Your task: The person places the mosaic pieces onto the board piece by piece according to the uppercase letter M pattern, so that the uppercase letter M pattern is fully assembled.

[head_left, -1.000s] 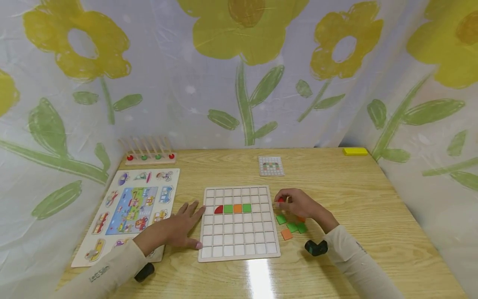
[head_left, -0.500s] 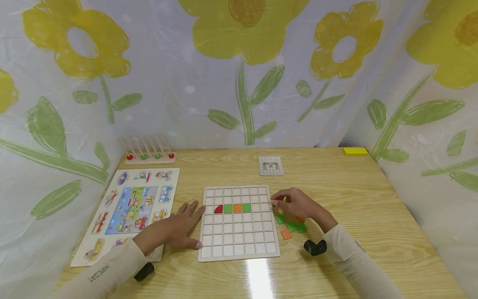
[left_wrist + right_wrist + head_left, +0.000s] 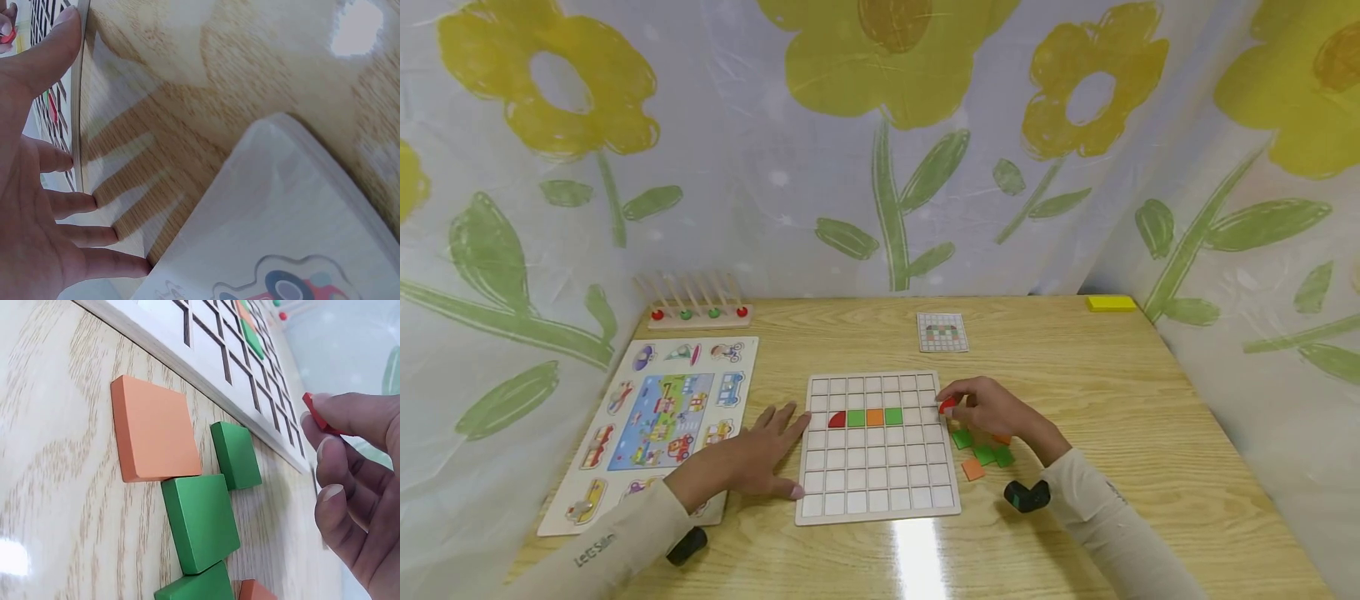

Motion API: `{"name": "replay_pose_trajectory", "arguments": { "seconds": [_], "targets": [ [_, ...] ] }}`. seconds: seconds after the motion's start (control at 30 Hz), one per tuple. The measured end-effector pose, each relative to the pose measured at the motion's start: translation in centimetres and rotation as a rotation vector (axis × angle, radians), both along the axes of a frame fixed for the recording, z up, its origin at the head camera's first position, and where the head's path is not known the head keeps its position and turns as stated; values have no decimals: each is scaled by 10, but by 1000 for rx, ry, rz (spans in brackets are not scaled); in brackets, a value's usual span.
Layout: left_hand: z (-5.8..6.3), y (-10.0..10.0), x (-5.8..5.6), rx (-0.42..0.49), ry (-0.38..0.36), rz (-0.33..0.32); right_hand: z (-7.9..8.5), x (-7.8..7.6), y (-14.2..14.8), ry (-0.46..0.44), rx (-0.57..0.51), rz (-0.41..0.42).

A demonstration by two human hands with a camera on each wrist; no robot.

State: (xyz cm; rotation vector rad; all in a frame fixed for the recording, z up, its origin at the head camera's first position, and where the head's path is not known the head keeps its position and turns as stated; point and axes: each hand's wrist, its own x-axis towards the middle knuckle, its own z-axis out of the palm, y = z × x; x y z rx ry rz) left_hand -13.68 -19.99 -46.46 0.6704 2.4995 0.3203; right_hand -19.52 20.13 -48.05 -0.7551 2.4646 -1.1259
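A white grid board (image 3: 880,479) lies mid-table with a row of four-colour pieces in one line: a red quarter-round tile (image 3: 837,419), a green tile (image 3: 856,418), an orange tile (image 3: 875,417) and another green tile (image 3: 892,416). My right hand (image 3: 988,408) pinches a red tile (image 3: 322,415) between thumb and fingertips, at the board's right edge. Below that hand lie loose green tiles (image 3: 201,522) and orange tiles (image 3: 156,428). Fingers spread, my left hand (image 3: 756,458) rests against the board's left edge, thumb touching the rim; it grips nothing.
A picture puzzle board (image 3: 572,433) lies at the left, partly under the left forearm. Behind it stands a peg rack (image 3: 700,321) with red and green beads. A small pattern card (image 3: 943,333) lies beyond the grid; a yellow block (image 3: 1111,304) sits at the far right.
My right hand has moved slightly left with the red tile, from beside the grid board to its right edge. The left hand stays in place.
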Motion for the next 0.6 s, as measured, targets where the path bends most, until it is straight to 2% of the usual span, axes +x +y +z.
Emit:
{"name": "replay_pose_trajectory", "arguments": {
  "seconds": [0.2, 0.6],
  "targets": [
    [-1, 0, -1, -3, -2, 4, 0, 2, -1, -22, -21, -10],
    [-4, -2, -3, 1, 9, -3, -2, 3, -1, -4, -31, -8]
  ]
}}
